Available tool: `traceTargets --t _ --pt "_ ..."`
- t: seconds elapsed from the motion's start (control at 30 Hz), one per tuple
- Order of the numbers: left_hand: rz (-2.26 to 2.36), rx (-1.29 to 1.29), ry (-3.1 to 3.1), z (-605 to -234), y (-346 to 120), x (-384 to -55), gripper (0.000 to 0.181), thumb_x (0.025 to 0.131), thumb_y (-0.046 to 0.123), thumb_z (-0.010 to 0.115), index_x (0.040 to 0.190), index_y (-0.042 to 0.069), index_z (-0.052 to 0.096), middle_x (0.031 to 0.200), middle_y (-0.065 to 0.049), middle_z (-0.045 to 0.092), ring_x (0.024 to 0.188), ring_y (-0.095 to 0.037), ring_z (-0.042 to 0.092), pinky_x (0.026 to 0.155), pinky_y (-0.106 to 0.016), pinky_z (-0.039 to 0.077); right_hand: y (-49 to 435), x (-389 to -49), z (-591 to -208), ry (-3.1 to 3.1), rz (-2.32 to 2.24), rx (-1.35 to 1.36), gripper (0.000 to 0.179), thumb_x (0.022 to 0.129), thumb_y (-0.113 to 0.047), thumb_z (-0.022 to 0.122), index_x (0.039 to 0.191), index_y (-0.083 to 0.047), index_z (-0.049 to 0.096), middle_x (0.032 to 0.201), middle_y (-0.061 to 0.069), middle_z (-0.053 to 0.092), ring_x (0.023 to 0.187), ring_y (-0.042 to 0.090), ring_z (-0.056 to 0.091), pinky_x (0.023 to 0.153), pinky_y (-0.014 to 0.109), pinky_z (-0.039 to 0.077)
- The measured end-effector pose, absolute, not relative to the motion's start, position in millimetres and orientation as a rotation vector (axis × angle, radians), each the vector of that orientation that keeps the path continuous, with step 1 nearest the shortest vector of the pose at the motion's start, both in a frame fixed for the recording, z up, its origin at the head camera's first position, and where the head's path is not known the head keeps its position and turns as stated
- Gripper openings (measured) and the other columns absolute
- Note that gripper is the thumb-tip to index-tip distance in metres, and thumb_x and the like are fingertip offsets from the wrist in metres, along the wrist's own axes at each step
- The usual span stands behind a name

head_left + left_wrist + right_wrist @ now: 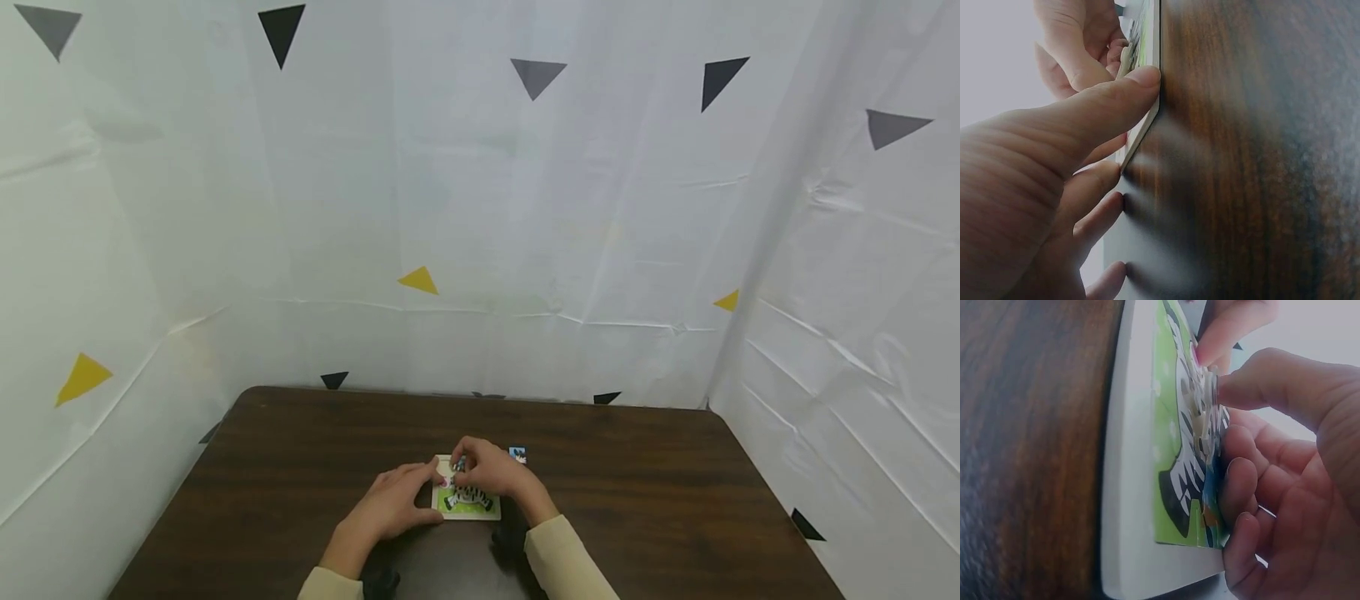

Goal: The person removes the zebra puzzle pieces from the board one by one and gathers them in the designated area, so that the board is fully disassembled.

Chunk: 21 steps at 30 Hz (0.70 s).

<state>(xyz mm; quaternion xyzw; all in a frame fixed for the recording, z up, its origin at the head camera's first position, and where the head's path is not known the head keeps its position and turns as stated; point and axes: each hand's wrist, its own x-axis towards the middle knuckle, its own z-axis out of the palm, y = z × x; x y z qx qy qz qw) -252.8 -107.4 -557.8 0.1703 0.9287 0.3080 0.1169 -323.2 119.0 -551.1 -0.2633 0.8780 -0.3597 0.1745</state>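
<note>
A small square jigsaw puzzle board (480,515) with a pale frame and a zebra on green grass lies on the table. My left hand (392,502) holds it at the left side, thumb on the frame's near edge and fingers along the left. One left fingertip reaches onto the picture by a pink patch. Above the picture's upper part, my right hand (491,468) pinches a puzzle piece (1211,390) between thumb and fingers. The piece is raised against the layer beneath and mostly hidden by the fingers. Other right fingers curl close over the picture's blue part.
One loose blue, black and white puzzle piece (517,454) lies just beyond the right hand. The dark wood table (637,492) has rounded far corners. White sheeting (480,208) with printed triangles hangs behind it and at both sides.
</note>
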Motion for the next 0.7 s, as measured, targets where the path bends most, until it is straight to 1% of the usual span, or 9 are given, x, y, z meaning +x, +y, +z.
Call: traceTargets --t 0.1,0.2,0.33,0.4,0.57,0.63,0.7 --pt "0.892 0.499 2.722 -556.6 -107.2 -251.9 0.05 0.093 0.042 0.085 0.138 0.026 0.067 0.17 -0.008 0.046 0.154 -0.036 0.045 0.121 -0.074 0.032 119.1 -324.9 -552.4 2.474 -1.032 -0.742 0.023 0.097 -0.015 0.077 0.116 -0.007 0.068 0.081 0.0 0.059 0.068 0.011 0.053 0.061 0.026 0.044" --pt "0.915 0.519 2.711 -554.4 -106.7 -250.0 0.048 0.094 0.039 0.085 0.136 0.027 0.066 0.171 -0.01 0.044 0.155 -0.038 0.044 0.121 -0.075 0.031 119.1 -326.4 -554.8 2.46 -1.033 -0.727 0.021 0.1 -0.016 0.076 0.117 -0.008 0.068 0.08 0.0 0.06 0.067 0.012 0.053 0.061 0.027 0.045" --pt "0.942 0.553 2.687 -551.0 -106.2 -248.6 0.055 0.095 0.033 0.085 0.145 0.029 0.063 0.173 -0.012 0.04 0.156 -0.042 0.041 0.121 -0.077 0.028 119.4 -328.0 -556.2 2.442 -1.043 -0.718 0.019 0.102 -0.019 0.075 0.117 -0.008 0.069 0.079 0.0 0.06 0.065 0.012 0.053 0.06 0.027 0.046" --pt "0.938 0.557 2.684 -550.5 -106.6 -248.2 0.059 0.095 0.032 0.085 0.149 0.03 0.06 0.174 -0.011 0.04 0.157 -0.042 0.039 0.122 -0.077 0.027 119.5 -328.1 -555.1 2.435 -1.05 -0.72 0.02 0.102 -0.019 0.076 0.116 -0.007 0.069 0.079 0.0 0.061 0.065 0.012 0.054 0.06 0.027 0.047" --pt "0.942 0.572 2.687 -550.9 -106.7 -248.2 0.052 0.096 0.03 0.084 0.142 0.028 0.061 0.172 -0.014 0.041 0.157 -0.044 0.039 0.121 -0.078 0.026 120.0 -325.8 -550.6 2.436 -1.059 -0.738 0.023 0.102 -0.018 0.076 0.119 -0.005 0.068 0.081 0.002 0.061 0.067 0.013 0.055 0.062 0.028 0.047" --pt "0.947 0.579 2.689 -550.2 -106.1 -247.6 0.048 0.096 0.029 0.085 0.138 0.027 0.061 0.172 -0.017 0.041 0.157 -0.045 0.039 0.12 -0.079 0.026 120.6 -325.6 -550.8 2.427 -1.074 -0.738 0.022 0.104 -0.018 0.073 0.12 -0.004 0.068 0.081 0.002 0.06 0.067 0.013 0.053 0.062 0.029 0.046" --pt "0.953 0.578 2.688 -549.3 -105.3 -246.4 0.047 0.096 0.028 0.085 0.136 0.025 0.062 0.172 -0.018 0.041 0.157 -0.046 0.039 0.12 -0.08 0.026 121.6 -325.9 -551.1 2.419 -1.093 -0.734 0.019 0.107 -0.016 0.066 0.122 -0.004 0.068 0.083 0.002 0.06 0.069 0.013 0.053 0.063 0.029 0.046"
